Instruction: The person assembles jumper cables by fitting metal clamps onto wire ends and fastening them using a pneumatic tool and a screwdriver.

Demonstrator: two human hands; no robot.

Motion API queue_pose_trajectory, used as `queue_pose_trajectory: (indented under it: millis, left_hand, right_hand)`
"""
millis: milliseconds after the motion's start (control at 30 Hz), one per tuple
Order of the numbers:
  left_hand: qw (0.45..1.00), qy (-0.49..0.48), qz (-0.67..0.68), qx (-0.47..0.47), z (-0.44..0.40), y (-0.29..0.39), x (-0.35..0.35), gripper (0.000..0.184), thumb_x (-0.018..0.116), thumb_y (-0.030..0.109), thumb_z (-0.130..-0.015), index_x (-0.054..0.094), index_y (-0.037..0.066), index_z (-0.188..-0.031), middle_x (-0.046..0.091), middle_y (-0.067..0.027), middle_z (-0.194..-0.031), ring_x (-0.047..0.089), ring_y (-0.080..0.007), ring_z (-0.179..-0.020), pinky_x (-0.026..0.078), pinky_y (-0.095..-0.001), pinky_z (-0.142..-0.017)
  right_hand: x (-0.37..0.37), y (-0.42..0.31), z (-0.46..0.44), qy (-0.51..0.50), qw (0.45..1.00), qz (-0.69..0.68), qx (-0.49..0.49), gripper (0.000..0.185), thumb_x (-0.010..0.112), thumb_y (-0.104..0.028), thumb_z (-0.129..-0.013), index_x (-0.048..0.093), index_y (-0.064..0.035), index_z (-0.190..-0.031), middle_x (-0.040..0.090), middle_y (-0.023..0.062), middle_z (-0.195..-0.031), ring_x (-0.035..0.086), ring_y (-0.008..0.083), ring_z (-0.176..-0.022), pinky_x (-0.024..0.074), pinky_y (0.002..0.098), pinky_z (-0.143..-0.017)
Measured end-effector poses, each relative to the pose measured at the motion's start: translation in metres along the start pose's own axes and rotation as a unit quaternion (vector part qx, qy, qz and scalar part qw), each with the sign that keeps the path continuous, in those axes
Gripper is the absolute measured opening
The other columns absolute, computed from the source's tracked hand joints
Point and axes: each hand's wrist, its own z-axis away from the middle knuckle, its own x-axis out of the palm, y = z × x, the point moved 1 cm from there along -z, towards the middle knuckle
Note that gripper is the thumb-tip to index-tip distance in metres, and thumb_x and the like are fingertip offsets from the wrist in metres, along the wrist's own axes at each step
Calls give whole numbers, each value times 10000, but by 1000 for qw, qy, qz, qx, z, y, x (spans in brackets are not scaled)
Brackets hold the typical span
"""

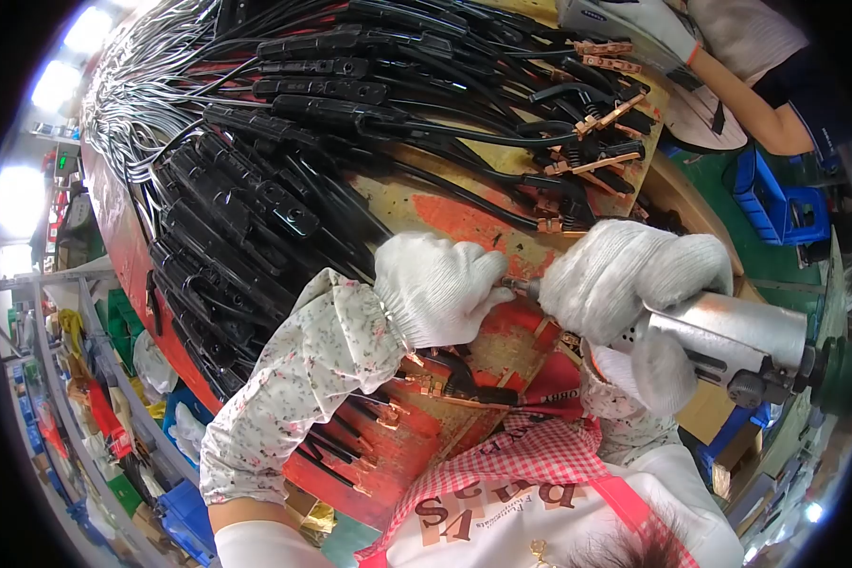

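Observation:
My left hand point(440, 289), in a white knit glove, is closed at the middle of the bench, its fingertips at the tip of a power screwdriver point(729, 331). Whatever lies inside those fingers is hidden. My gloved right hand point(625, 275) wraps around the front of this silver, cylinder-bodied tool, whose bit points left at my left hand. Just below my hands rests a black clamp with copper jaws point(454, 383). Several black electrode holders with copper jaws point(596, 166) lie above my right hand. Left of my left hand are piled black plastic handles point(227, 204) on cables.
Grey cables point(142, 99) bundle at the far left of the red, worn bench point(445, 435). Bare copper cable ends point(364, 454) lie near the front edge. A co-worker's gloved hand point(653, 28) is at upper right. A blue bin point(776, 204) stands beyond; shelving point(76, 379) is at left.

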Motion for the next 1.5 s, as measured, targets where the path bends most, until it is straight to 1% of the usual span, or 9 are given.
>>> queue_pose_trajectory:
  millis: [300, 500, 700, 933, 1100, 1167, 1233, 1300, 1500]
  left_hand:
    - [999, 37, 13, 23, 0, -3, 2, 254, 733, 367, -794, 620, 141, -806, 637, -41, -693, 652, -293, -628, 483, -419, -522]
    - [997, 52, 3, 50, 0, 0, -5, 218, 751, 299, -784, 624, 126, -819, 634, -62, -699, 637, -319, -621, 484, -441, -532]
    - [996, 59, 15, 67, -1, 4, -7, 185, 776, 221, -780, 627, 121, -827, 623, -71, -697, 637, -319, -612, 483, -431, -531]
    - [989, 109, 88, 53, -7, 6, -10, 127, 727, 75, -800, 700, 42, -919, 651, -116, -718, 661, -315, -638, 527, -384, -592]
    - [955, 130, 231, -134, -57, 18, -26, 190, 614, 81, -942, 655, -36, -1087, 692, -71, -864, 612, -100, -785, 502, -252, -734]
    - [984, 130, 114, -40, -64, 16, -8, 291, 703, 89, -852, 620, -18, -1109, 656, -114, -859, 629, -192, -732, 514, -297, -707]
    - [986, 145, 25, 82, -61, 12, 14, 407, 787, 175, -762, 591, 24, -1085, 597, -142, -866, 596, -358, -748, 485, -414, -680]
    - [987, 129, -6, 92, -64, 2, 27, 477, 809, 207, -726, 562, 32, -1094, 590, -135, -919, 582, -358, -773, 473, -441, -700]
    - [978, 160, -97, 94, -76, -5, 31, 624, 825, 191, -692, 531, 15, -1213, 610, -178, -1083, 605, -399, -919, 505, -490, -796]
  right_hand:
    - [11, -5, 11, 94, 995, 10, 13, 294, 730, -209, -931, 519, -62, -1073, 623, 136, -778, 593, 262, -682, 525, 443, -608]
    - [-1, -15, 14, -5, 997, 3, 73, 276, 712, -123, -924, 505, -55, -1093, 614, 124, -843, 596, 231, -752, 520, 416, -715]
    - [-18, -40, 49, 229, 962, -63, 136, 322, 640, -199, -918, 513, -94, -1194, 614, 102, -823, 591, 241, -652, 473, 364, -542]
    - [-125, -59, 193, 538, 716, 273, 352, 316, 742, -246, -854, 603, -43, -1052, 632, 46, -745, 615, 153, -580, 521, 314, -523]
    - [-148, -68, 276, 586, 565, 300, 497, 403, 747, -307, -835, 623, -25, -1094, 654, 37, -792, 647, 157, -687, 554, 353, -705]
    - [-168, -57, 313, 567, 530, 350, 525, 512, 739, -347, -835, 592, -39, -1217, 673, 100, -923, 674, 240, -837, 539, 435, -830]
    - [-164, -57, 303, 478, 429, 632, 434, 598, 730, -377, -831, 559, -77, -1321, 654, 169, -1110, 656, 340, -969, 514, 493, -882]
    - [-168, -59, 271, 392, 363, 797, 281, 568, 757, -219, -810, 578, -127, -1341, 625, 189, -1227, 623, 390, -1069, 494, 480, -937]
    - [-221, 33, 175, 42, 537, 810, 232, 437, 712, -205, -739, 647, -103, -1158, 648, 117, -1170, 613, 322, -1052, 496, 433, -897]
